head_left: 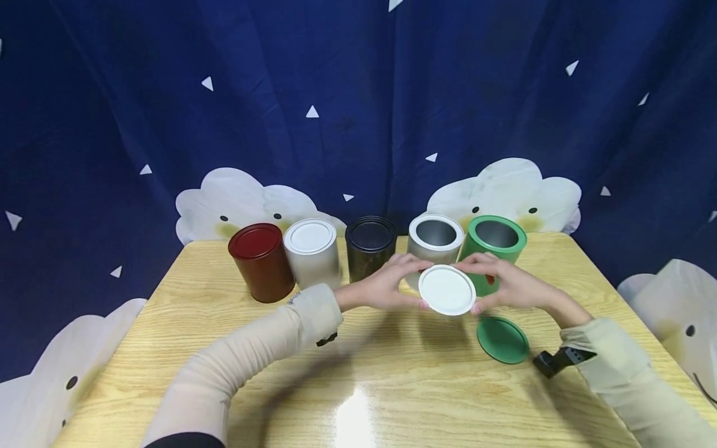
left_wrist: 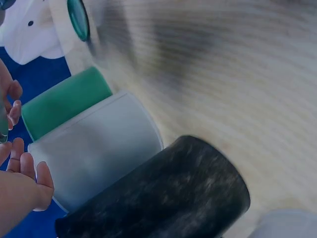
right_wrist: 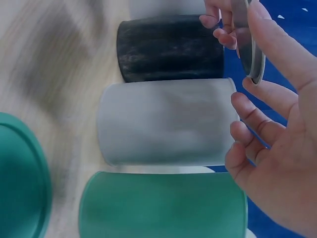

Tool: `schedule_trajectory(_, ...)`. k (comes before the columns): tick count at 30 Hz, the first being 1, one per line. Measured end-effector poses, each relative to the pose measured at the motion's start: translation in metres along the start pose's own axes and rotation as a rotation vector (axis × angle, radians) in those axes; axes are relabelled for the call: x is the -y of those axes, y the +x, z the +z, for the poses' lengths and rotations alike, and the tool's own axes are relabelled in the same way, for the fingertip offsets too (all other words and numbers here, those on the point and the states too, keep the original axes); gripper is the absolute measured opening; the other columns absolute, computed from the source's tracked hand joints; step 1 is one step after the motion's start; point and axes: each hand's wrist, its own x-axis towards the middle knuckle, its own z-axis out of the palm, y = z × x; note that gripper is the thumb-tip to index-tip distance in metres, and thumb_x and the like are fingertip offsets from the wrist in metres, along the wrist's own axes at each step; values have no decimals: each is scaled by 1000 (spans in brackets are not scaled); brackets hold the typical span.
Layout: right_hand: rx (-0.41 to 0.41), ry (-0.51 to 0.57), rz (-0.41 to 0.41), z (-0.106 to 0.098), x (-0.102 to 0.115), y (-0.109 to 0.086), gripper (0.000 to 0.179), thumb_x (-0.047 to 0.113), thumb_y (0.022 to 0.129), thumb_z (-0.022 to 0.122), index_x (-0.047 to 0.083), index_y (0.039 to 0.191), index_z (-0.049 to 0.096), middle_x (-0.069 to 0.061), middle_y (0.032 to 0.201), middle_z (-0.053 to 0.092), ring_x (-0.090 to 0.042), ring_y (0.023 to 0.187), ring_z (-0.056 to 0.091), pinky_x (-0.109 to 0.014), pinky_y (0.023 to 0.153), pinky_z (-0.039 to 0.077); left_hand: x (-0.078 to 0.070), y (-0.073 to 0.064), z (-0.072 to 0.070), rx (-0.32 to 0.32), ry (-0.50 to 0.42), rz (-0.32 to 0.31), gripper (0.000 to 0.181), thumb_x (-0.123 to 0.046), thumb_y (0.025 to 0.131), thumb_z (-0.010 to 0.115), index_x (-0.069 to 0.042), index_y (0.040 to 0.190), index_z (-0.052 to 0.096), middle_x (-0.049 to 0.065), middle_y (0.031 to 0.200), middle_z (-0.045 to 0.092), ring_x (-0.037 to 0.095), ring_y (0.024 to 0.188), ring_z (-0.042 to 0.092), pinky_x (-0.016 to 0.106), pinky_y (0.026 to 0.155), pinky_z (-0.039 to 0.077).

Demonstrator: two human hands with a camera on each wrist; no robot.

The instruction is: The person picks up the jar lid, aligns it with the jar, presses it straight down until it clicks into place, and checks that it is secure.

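Between my two hands is a round white lid (head_left: 447, 290), raised in front of an open white can (head_left: 414, 247). My left hand (head_left: 389, 283) pinches the lid's left edge between thumb and fingers. On its right edge, the thumb and forefinger of my right hand (head_left: 512, 283) do the same; in the right wrist view this hand (right_wrist: 287, 134) has its other fingers loosely bent. Just right of the white can stands an open green can (head_left: 506, 254), partly behind my right hand. A green lid (head_left: 503, 340) lies on the table below that hand.
A dark red can (head_left: 263, 267), another white can (head_left: 313, 255) and a black can (head_left: 366, 252) stand lidded along the back left of the wooden table (head_left: 196, 336). Behind the table hangs a dark blue curtain (head_left: 336, 50) with clouds and small white triangles.
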Motion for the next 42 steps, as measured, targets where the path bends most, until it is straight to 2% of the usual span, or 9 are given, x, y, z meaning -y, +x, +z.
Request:
schedule_trajectory(10, -35, -38, -17, -18, 8, 13, 73, 16, 61, 83, 1, 125, 53, -5, 111, 54, -13, 86, 40, -26, 60, 37, -1, 11, -21, -60, 62, 68, 68, -28, 69, 80, -5, 127, 51, 9, 124, 52, 22, 115, 40, 29, 94, 28)
schedule_trajectory(17, -40, -66, 11, -31, 9, 23, 71, 18, 63, 83, -1, 124, 53, -4, 109, 54, -16, 85, 41, -28, 62, 38, 0, 20, -34, -66, 62, -4, 64, -27, 72, 77, -6, 127, 52, 5, 112, 55, 19, 102, 41, 27, 87, 33)
schedule_trajectory(21, -60, -79, 21, -39, 7, 28, 70, 18, 63, 83, -2, 124, 54, -4, 105, 55, -18, 80, 42, -27, 59, 39, 3, 27, -38, -96, 73, 9, 61, -27, 73, 77, -5, 125, 53, 4, 106, 56, 18, 98, 43, 25, 85, 33)
schedule_trajectory(27, -52, -23, 103, -45, 5, 36, 67, 17, 67, 81, 0, 126, 53, -6, 107, 55, -22, 74, 41, -27, 60, 36, 8, 32, -41, -177, 59, 9, 55, -23, 73, 77, -4, 120, 58, 6, 101, 58, 20, 96, 46, 25, 84, 33)
schedule_trajectory(33, -58, 37, 213, -47, -5, 43, 67, 15, 68, 80, 3, 128, 51, -9, 114, 52, -23, 76, 41, -25, 61, 36, 12, 35, -41, -223, 4, -51, 51, -21, 75, 75, -1, 119, 58, 11, 105, 58, 21, 100, 46, 27, 88, 34)
schedule_trajectory(37, -71, 58, 223, -49, -10, 47, 66, 14, 69, 80, 3, 128, 52, -9, 111, 53, -25, 80, 42, -25, 61, 36, 14, 39, -42, -223, -16, -71, 52, -20, 78, 73, -1, 123, 56, 9, 109, 56, 21, 103, 44, 28, 89, 33)
schedule_trajectory(42, -92, 65, 232, -53, -13, 55, 62, 13, 69, 79, 2, 125, 54, -9, 115, 53, -24, 88, 44, -24, 65, 39, 17, 47, -45, -215, -11, -91, 55, -22, 78, 73, -2, 126, 54, 8, 115, 54, 21, 104, 41, 28, 88, 33)
